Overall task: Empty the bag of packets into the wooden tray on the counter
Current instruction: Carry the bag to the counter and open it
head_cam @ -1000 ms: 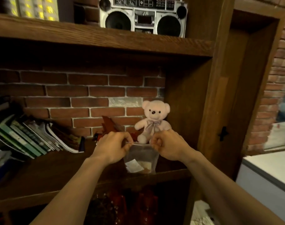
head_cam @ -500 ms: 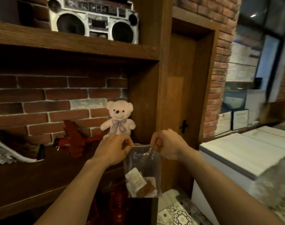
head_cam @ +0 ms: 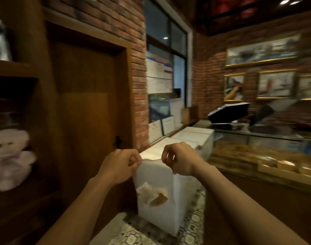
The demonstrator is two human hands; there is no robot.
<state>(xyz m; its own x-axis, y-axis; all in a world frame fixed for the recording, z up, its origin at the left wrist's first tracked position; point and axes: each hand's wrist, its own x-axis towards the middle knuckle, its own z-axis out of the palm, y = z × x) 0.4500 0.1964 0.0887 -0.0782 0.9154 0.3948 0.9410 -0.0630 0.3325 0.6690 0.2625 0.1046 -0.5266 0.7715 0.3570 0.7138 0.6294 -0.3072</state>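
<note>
A clear plastic bag (head_cam: pixel 152 175) hangs in front of me, held by its top edge. My left hand (head_cam: pixel 121 165) pinches the top left corner and my right hand (head_cam: pixel 177 159) pinches the top right corner. Several white and brown packets (head_cam: pixel 153 195) lie at the bottom of the bag. A wooden tray (head_cam: pixel 289 172) with compartments sits on the wooden counter (head_cam: pixel 239 156) at the right, well apart from the bag. The picture is blurred.
A white chest freezer (head_cam: pixel 186 138) stands just behind the bag, against a brick pillar. A dark wooden door (head_cam: pixel 84 112) is at the left, beside a shelf with a pale teddy bear (head_cam: pixel 8 156). A black till screen (head_cam: pixel 229 112) stands on the far counter.
The view has swung right, away from the shelf and teddy bear toward the freezer and counter. Both hands still hold the bag's top edge; the bag has travelled right with them.
</note>
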